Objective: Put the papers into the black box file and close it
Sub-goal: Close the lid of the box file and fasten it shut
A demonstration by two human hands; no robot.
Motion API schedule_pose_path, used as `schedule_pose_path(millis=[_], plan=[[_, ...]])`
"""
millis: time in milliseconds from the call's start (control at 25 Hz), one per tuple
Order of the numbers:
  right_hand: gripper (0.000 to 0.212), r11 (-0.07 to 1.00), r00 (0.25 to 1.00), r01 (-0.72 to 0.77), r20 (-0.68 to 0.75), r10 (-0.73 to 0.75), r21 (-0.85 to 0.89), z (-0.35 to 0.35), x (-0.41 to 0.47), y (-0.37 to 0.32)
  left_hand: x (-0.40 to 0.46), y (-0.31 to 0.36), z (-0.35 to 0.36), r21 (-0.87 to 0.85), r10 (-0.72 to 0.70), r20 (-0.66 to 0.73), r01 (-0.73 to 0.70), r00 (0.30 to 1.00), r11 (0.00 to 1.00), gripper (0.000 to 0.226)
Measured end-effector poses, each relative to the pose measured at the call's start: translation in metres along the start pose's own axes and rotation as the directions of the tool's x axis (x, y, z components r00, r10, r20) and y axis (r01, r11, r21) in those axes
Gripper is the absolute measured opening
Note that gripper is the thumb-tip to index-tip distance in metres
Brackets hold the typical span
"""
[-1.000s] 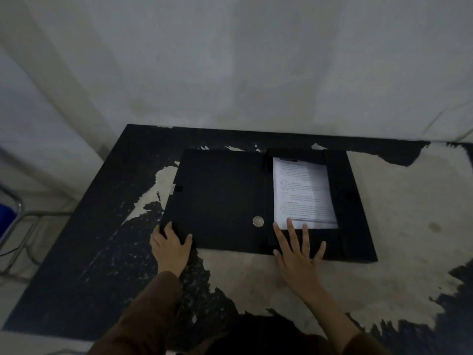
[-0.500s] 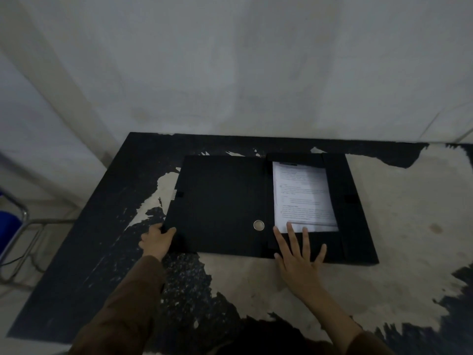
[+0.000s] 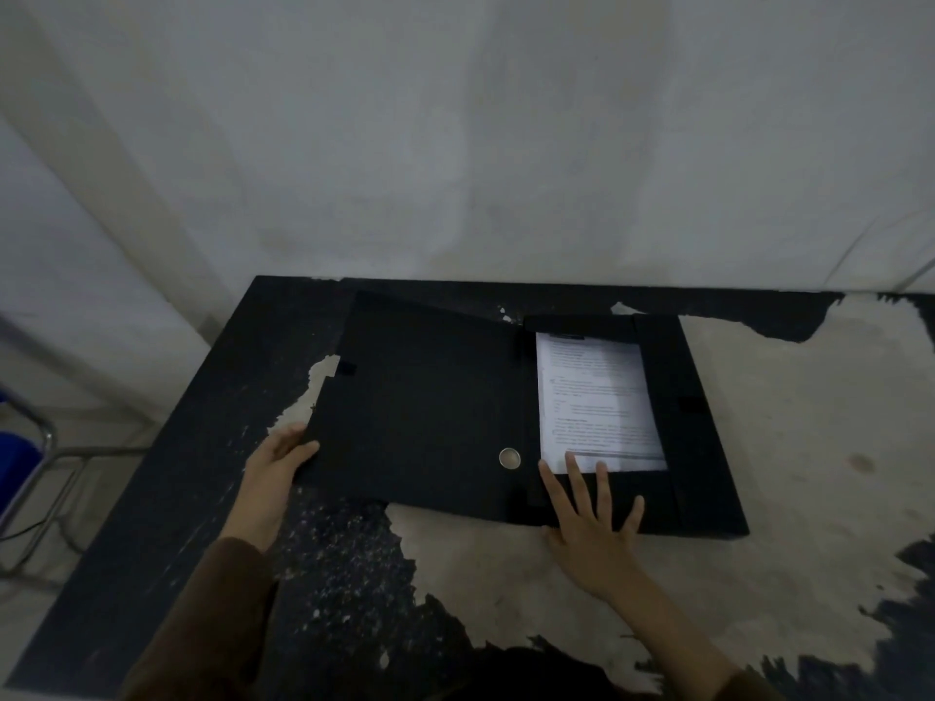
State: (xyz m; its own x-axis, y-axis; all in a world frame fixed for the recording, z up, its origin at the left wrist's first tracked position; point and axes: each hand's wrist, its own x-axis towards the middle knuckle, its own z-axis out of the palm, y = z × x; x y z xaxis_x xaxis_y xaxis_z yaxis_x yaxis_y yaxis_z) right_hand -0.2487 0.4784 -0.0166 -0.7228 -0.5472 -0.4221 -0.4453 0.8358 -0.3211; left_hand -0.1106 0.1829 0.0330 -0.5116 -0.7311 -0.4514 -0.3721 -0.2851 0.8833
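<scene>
**A:** so what changed just now? The big black cardboard box file (image 3: 506,412) is open on the worn black surface with pale peeled patches (image 3: 759,574). Half a second back its wide black lid flap (image 3: 420,397) lay flat; now the 9 o'clock edge has come up off the surface.

**B:** yep, the left hand (image 3: 275,465) slid to that corner and its grip is clamped on the flap's edge. So I'd say closing has started. The white printed papers (image 3: 597,397) already sit in the tray at 3 o'clock.

**A:** right hand (image 3: 592,523)?

**B:** flat and spread, gripping nothing, fingertips (image 3: 571,462) touching the papers' near edge at 6 o'clock. That's the one obstacle I can see: it needs to clear out before the flap swings over. The little round metal eyelet (image 3: 509,458) sits by the spine. The metal chair frame (image 3: 35,478) way off at 9 o'clock isn't in the way.
</scene>
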Motion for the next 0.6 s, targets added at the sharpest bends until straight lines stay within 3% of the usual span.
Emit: schedule_pose_path(millis=[80,160,280,360,440,600], plan=[[0.065,0.989,0.999,0.036,-0.020,-0.033,0.142,-0.015,-0.001,-0.010,-0.015,0.013,0.006,-0.076,0.094,0.024,-0.092,0.995,0.993,0.032],[0.057,0.937,0.979,0.190,-0.128,-0.159,0.292,-0.039,-0.002,-0.029,-0.032,0.028,0.021,-0.111,0.199,0.079,-0.189,0.977,0.976,0.038],[0.051,0.731,0.882,0.471,-0.273,-0.384,0.493,-0.085,-0.006,-0.069,-0.056,0.047,0.054,-0.110,0.363,0.204,-0.347,0.909,0.931,0.030],[0.046,0.653,0.819,0.574,-0.335,-0.467,0.493,-0.111,-0.011,-0.091,-0.070,0.056,0.078,-0.140,0.463,0.260,-0.441,0.847,0.886,0.024],[0.041,0.644,0.788,0.615,-0.369,-0.493,0.454,-0.129,-0.015,-0.102,-0.079,0.059,0.100,-0.190,0.536,0.321,-0.502,0.781,0.844,0.028],[0.040,0.706,0.823,0.565,-0.353,-0.445,0.428,-0.153,-0.021,-0.087,-0.081,0.049,0.133,-0.108,0.558,0.429,-0.573,0.711,0.813,0.030]])
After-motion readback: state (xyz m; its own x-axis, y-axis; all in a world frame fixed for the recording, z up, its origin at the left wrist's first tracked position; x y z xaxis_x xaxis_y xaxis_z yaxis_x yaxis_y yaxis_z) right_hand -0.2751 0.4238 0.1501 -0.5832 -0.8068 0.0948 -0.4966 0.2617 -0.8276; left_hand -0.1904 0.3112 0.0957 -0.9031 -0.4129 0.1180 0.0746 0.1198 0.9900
